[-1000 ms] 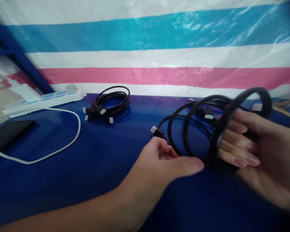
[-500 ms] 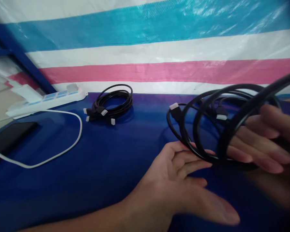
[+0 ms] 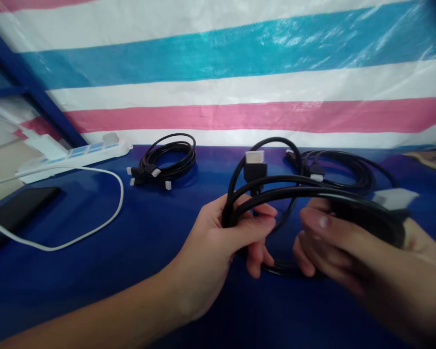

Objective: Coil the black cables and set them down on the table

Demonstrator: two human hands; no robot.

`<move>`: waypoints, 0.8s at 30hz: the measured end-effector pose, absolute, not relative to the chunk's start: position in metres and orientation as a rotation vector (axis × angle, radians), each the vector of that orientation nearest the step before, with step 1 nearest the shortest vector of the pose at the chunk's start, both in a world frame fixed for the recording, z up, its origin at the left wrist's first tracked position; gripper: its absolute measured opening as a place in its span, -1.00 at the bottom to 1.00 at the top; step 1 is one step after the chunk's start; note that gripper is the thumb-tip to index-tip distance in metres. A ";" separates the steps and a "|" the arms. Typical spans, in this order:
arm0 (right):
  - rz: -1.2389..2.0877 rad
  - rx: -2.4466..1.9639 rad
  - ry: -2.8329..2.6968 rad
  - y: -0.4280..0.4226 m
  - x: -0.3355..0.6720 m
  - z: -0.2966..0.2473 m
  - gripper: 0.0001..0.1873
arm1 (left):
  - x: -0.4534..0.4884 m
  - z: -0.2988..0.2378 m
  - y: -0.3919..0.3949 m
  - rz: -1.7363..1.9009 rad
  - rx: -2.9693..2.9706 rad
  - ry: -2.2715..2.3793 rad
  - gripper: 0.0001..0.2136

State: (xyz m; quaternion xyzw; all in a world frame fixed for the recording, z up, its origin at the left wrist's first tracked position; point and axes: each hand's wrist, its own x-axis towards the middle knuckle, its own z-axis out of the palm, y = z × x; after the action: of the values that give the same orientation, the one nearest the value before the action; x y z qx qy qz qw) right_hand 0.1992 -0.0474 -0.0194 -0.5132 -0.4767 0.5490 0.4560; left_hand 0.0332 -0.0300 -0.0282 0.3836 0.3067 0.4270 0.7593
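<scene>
A coiled black HDMI cable [image 3: 283, 193] hangs between my two hands, above the blue table. My left hand [image 3: 236, 237] is closed round the left side of the loops, thumb across them. One plug [image 3: 255, 170] with a pale cap sticks up just behind those fingers. On the right, my right hand [image 3: 349, 242] grips the other side of the coil, fingers curled; it is slightly blurred. A second pale-capped plug [image 3: 396, 198] shows beside that hand.
Behind my hands lies another black coiled cable [image 3: 359, 172]. A further coil [image 3: 170, 160] with several capped plugs rests left of centre. At the left are a white power strip [image 3: 76, 155], a black phone-like slab [image 3: 22, 208] and a white cord [image 3: 119, 194]. A striped sheet [image 3: 218, 87] hangs behind.
My left hand has gone from open fingers under the coil to a closed grip on it. The coil has swung lower and leftward, and my right hand has turned over.
</scene>
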 end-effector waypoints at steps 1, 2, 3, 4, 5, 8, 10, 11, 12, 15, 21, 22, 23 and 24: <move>1.405 -1.248 -1.172 -0.047 0.199 -0.017 -0.50 | 0.030 -0.025 -0.030 0.868 0.904 0.619 -0.97; 1.472 -1.225 -1.165 -0.046 0.199 -0.015 -0.46 | 0.028 -0.022 -0.030 0.792 0.964 0.584 -0.97; 1.546 -1.205 -1.158 -0.044 0.200 -0.014 -0.45 | 0.026 -0.019 -0.030 0.711 1.007 0.559 -0.96; 1.612 -1.195 -1.158 -0.043 0.200 -0.013 -0.45 | 0.026 -0.017 -0.031 0.643 1.029 0.539 -0.96; 1.659 -1.203 -1.167 -0.042 0.201 -0.013 -0.46 | 0.026 -0.014 -0.032 0.596 1.035 0.525 -0.96; 1.677 -1.243 -1.265 -0.042 0.202 -0.014 -0.50 | 0.032 -0.010 -0.037 0.606 0.984 0.579 -0.90; 1.627 -1.252 -1.379 -0.045 0.202 -0.015 -0.56 | 0.035 -0.010 -0.039 0.673 0.912 0.702 -0.83; 1.593 -1.252 -1.433 -0.046 0.202 -0.016 -0.62 | 0.037 -0.011 -0.039 0.706 0.882 0.761 -0.82; 1.550 -1.245 -1.476 -0.047 0.202 -0.017 -0.71 | 0.037 -0.012 -0.039 0.735 0.866 0.796 -0.83; 1.463 -1.157 -1.477 -0.051 0.202 -0.021 -0.81 | 0.036 -0.018 -0.036 0.817 0.850 0.789 -0.89; 1.616 -0.853 -1.129 -0.053 0.189 -0.030 -0.81 | 0.034 -0.018 -0.029 1.068 0.697 0.681 -0.82; 1.634 -0.855 -1.094 -0.053 0.187 -0.030 -0.88 | 0.034 -0.018 -0.028 1.046 0.708 0.661 -0.81; 1.645 -0.878 -1.063 -0.051 0.186 -0.030 -0.92 | 0.033 -0.017 -0.027 1.004 0.731 0.633 -0.80; 1.646 -0.900 -1.045 -0.050 0.187 -0.029 -0.88 | 0.032 -0.017 -0.027 0.952 0.761 0.596 -0.79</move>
State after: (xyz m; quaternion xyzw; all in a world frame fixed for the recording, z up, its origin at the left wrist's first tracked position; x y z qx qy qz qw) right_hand 0.1875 -0.0498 -0.0286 -0.3684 -0.4278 0.6737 0.4768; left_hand 0.0319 -0.0267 -0.0173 0.3521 0.2758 0.4405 0.7784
